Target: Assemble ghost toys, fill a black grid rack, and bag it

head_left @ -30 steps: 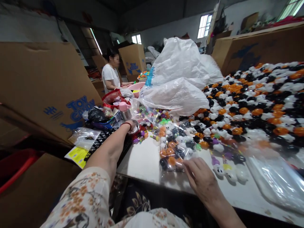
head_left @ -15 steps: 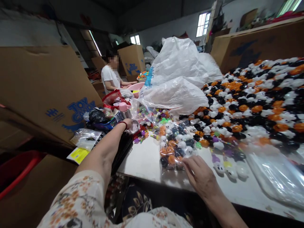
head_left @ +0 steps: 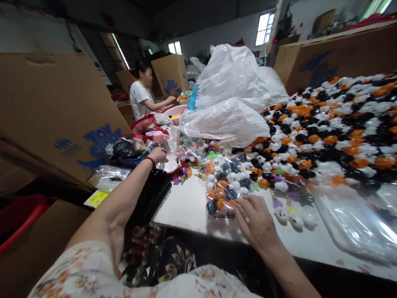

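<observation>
My left hand (head_left: 157, 155), with a red bead bracelet at the wrist, reaches forward beside a round tin (head_left: 172, 164) holding pale pieces. Its fingers are curled, and what they hold, if anything, is hidden. Just beyond it stands a cup with a pink lid (head_left: 160, 137). On the near edge of the table, my right hand (head_left: 256, 217) pinches the lower right side of a clear plastic bag (head_left: 228, 188). Orange, white and black small toys fill this bag. Right of that hand lie a few loose ghost-faced toys (head_left: 296, 217).
A large heap of orange, white and black toys (head_left: 325, 136) covers the right of the table (head_left: 186, 209). Flat clear bags (head_left: 356, 223) lie at the near right. A big white sack (head_left: 235, 87) stands behind. Another person (head_left: 141, 97) works beyond, near cartons (head_left: 169, 74).
My left hand has shifted left and slightly up from the tin's rim towards the pink-lidded cup. My right hand stays at the filled bag. The other person's arm has risen.
</observation>
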`<state>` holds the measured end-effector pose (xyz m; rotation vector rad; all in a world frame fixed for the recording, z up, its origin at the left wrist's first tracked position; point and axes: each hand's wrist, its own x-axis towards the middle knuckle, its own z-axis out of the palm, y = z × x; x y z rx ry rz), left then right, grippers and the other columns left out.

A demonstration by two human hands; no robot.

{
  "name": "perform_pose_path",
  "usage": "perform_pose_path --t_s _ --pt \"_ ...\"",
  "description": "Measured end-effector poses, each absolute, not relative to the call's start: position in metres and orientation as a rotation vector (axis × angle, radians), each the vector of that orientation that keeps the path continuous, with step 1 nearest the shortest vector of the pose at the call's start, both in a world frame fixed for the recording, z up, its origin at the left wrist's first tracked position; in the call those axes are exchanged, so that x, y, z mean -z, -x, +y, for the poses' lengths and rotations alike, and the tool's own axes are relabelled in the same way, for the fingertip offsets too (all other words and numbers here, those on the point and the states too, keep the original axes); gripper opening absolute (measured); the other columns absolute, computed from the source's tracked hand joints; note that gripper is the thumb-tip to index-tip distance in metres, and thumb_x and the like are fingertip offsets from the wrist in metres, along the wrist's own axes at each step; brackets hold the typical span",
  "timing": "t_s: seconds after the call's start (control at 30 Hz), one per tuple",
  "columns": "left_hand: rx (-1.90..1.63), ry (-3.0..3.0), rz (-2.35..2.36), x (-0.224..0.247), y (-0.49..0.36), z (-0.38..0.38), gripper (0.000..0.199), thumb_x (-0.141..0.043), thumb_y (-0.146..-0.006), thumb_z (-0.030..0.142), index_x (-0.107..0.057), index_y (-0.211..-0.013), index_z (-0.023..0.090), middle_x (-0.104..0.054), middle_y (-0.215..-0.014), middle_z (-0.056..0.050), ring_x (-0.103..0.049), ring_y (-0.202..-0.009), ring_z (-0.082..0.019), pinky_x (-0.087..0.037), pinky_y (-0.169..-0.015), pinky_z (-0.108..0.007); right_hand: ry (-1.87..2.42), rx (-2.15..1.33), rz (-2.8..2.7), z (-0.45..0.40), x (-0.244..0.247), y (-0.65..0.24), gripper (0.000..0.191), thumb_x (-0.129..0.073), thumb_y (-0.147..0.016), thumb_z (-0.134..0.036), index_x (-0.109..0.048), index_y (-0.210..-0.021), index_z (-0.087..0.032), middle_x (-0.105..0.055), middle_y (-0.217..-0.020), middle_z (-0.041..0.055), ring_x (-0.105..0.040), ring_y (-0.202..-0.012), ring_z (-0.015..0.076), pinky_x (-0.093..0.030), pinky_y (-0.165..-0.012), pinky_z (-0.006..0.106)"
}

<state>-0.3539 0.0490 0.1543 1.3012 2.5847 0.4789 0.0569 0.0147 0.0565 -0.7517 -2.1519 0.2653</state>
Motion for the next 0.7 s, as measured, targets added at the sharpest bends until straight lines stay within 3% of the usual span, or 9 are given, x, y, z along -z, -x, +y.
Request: perform_pose_path --t_s 0.1,0.23,0.33,0.43,0.53,0.6,0.7 --pt "-0.718 -1.275 2.438 -0.153 0.320 0.022 0.016 -0.056 -0.078 0.023 -0.065 -0.084 0.012 -0.059 -0.063 -0.004 -0.054 -0.058 -0.013 -0.043 -0.054 -0.023 0.766 -0.291 -2.164 0.017 -0.063 -0.055 0.014 -0.052 -0.094 -0.021 -0.066 -0.096 -0.020 -0.057 -0.090 0.0079 -0.052 -0.089 0.0230 -0.047 -0.079 0.038" --pt "-1.042 -1.208 1.972 -0.148 0.247 -0.031 0.022 -0.066 -0.070 0.039 -0.062 -0.070 0.017 -0.057 -0.064 -0.002 -0.050 -0.059 -0.013 -0.043 -0.055 -0.024 0.759 -0.331 -2.114 0.025 -0.076 -0.049 0.018 -0.048 -0.096 -0.022 -0.065 -0.089 -0.020 -0.058 -0.086 0.0068 -0.054 -0.087 0.0216 -0.046 -0.082 0.037" --pt "-1.070 -1.235 1.750 -0.143 0.185 -0.063 0.027 -0.067 -0.072 0.046 -0.063 -0.069 0.019 -0.060 -0.069 -0.002 -0.054 -0.068 -0.015 -0.047 -0.064 -0.027 0.729 -0.459 -2.069 0.031 -0.086 -0.042 0.020 -0.046 -0.097 -0.023 -0.063 -0.087 -0.020 -0.060 -0.083 0.0051 -0.057 -0.080 0.0183 -0.047 -0.075 0.032" --pt "-1.144 -1.414 1.722 -0.134 0.134 -0.072 0.024 -0.063 -0.080 0.043 -0.067 -0.071 0.021 -0.066 -0.094 -0.006 -0.060 -0.090 -0.021 -0.050 -0.085 -0.035 0.721 -0.605 -2.034 0.039 -0.093 -0.034 0.020 -0.048 -0.097 -0.026 -0.062 -0.083 -0.020 -0.061 -0.079 0.0033 -0.057 -0.073 0.0158 -0.046 -0.069 0.028" --pt "-1.210 -1.694 1.861 -0.119 0.102 -0.063 0.016 -0.064 -0.082 0.034 -0.070 -0.071 0.024 -0.056 -0.133 -0.005 -0.046 -0.126 -0.027 -0.035 -0.109 -0.044 0.712 -0.668 -2.019 0.047 -0.096 -0.027 0.019 -0.051 -0.095 -0.026 -0.062 -0.080 -0.020 -0.063 -0.078 0.0027 -0.059 -0.073 0.0161 -0.045 -0.068 0.028" --pt "-1.168 -1.835 2.004 -0.109 0.091 -0.052 0.014 -0.063 -0.083 0.030 -0.071 -0.073 0.024 -0.046 -0.146 -0.002 -0.033 -0.138 -0.029 -0.026 -0.114 -0.050 0.708 -0.696 -2.029 0.053 -0.099 -0.025 0.018 -0.052 -0.094 -0.025 -0.062 -0.080 -0.020 -0.063 -0.078 0.0024 -0.059 -0.073 0.0160 -0.045 -0.068 0.028" --pt "-1.063 -1.985 2.230 -0.099 0.087 -0.036 0.014 -0.058 -0.087 0.026 -0.071 -0.082 0.023 -0.038 -0.153 -0.002 -0.025 -0.143 -0.031 -0.024 -0.112 -0.054 0.725 -0.698 -2.060 0.058 -0.101 -0.027 0.018 -0.052 -0.094 -0.025 -0.063 -0.081 -0.020 -0.063 -0.078 0.0023 -0.059 -0.074 0.0162 -0.044 -0.069 0.028"
